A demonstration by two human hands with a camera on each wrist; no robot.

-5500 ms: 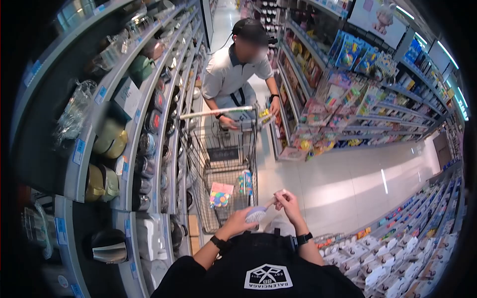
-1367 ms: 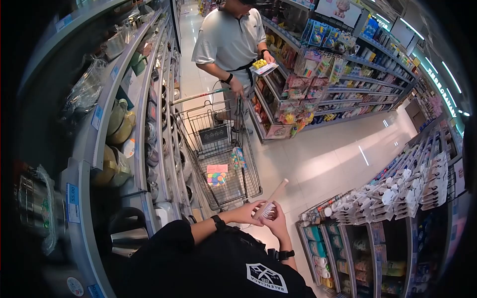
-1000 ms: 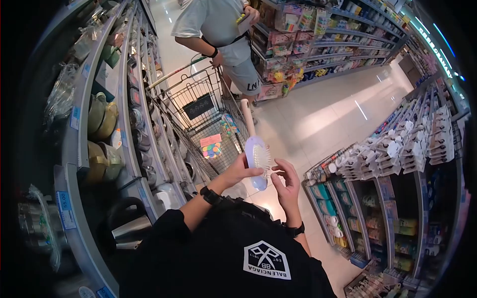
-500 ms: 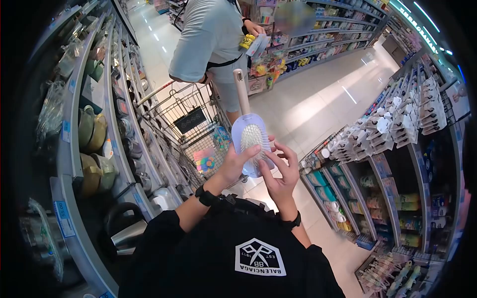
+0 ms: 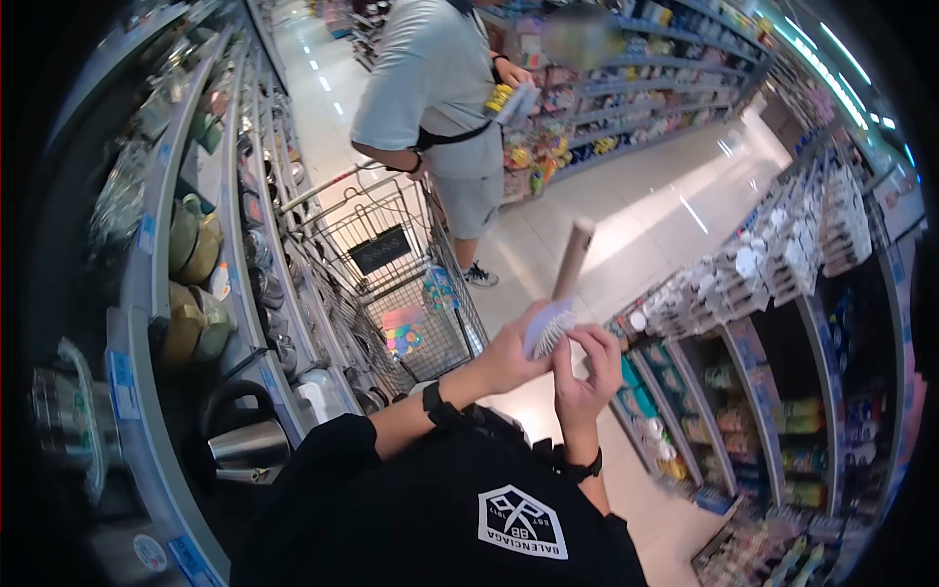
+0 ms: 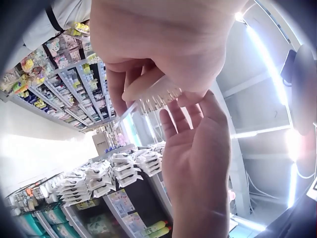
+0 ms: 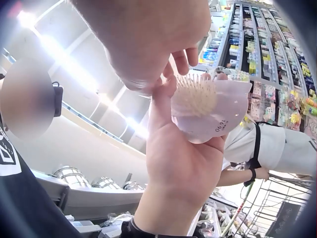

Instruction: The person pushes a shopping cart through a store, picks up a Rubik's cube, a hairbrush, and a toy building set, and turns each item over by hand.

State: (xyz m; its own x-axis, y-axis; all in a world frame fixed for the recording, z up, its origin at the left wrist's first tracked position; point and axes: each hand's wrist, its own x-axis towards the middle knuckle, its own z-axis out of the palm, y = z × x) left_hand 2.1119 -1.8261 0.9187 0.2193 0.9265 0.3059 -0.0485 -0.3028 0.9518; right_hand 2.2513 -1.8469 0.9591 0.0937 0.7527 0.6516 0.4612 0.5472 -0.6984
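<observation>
Change vs. half a second ago: brush (image 5: pixel 554 318) has turned in the grip. Its bristles (image 5: pixel 556 335) then faced the head camera with the handle near vertical; now the head sits nearly edge-on, just right of frame centre, handle (image 5: pixel 573 259) leaning to the upper right. Left hand (image 5: pixel 511 354) is clamped on the lavender head, thumb on the bristle side in the right wrist view. Right hand (image 5: pixel 589 377) has its fingers loose and slightly apart, tips at the bristles, gripping nothing; exact contact cannot be told. Reading: the turn brings the bristle face round toward the right fingers, so feeling or checking the bristles seems the step in hand, with the left hand bearing the brush. Wire cart (image 5: pixel 379 250) stands left of centre; person in a pale shirt (image 5: pixel 421 78) remains behind it, upper centre.
</observation>
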